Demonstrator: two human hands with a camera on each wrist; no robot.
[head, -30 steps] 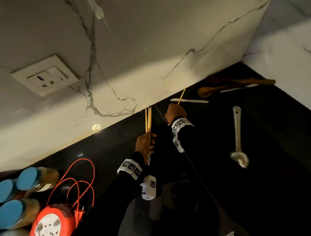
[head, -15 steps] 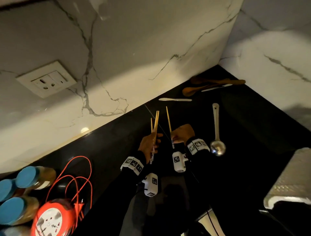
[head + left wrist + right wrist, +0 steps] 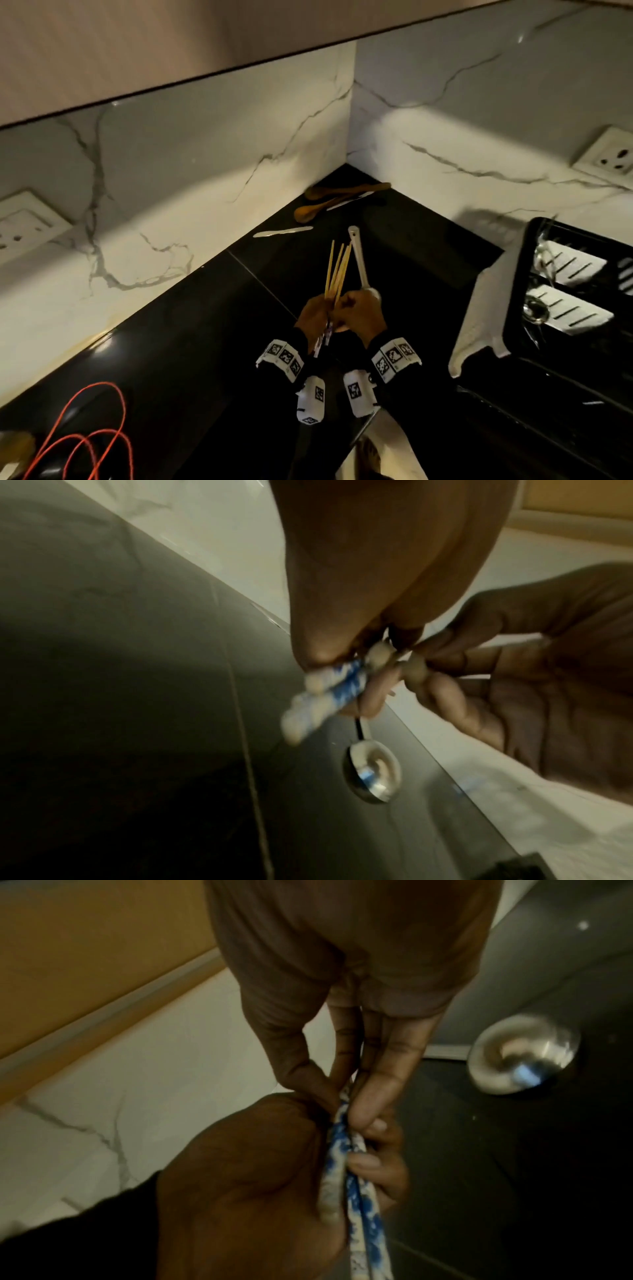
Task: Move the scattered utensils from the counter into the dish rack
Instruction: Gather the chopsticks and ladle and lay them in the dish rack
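Several wooden chopsticks point(image 3: 337, 269) with blue-and-white patterned ends point(image 3: 356, 1185) stand bunched between my two hands above the black counter. My left hand point(image 3: 313, 317) grips the bunch low down. My right hand point(image 3: 359, 313) pinches the same bunch from the right, thumb against fingers point(image 3: 369, 1096). A steel ladle point(image 3: 358, 255) lies on the counter just behind my right hand, its bowl point(image 3: 373, 772) near the hands. Two wooden spoons point(image 3: 329, 202) and a pale flat utensil point(image 3: 282, 233) lie in the far corner. The black dish rack point(image 3: 575, 291) stands at the right.
Marble walls meet in a corner behind the utensils, with sockets point(image 3: 20, 222) left and right point(image 3: 606, 157). An orange cable point(image 3: 89, 435) loops at the lower left. A white cloth point(image 3: 486, 308) hangs over the rack's left side.
My right hand brought its single chopstick over to the left hand's bunch, and both hands now hold them together. The view swung right, bringing the dish rack into sight.
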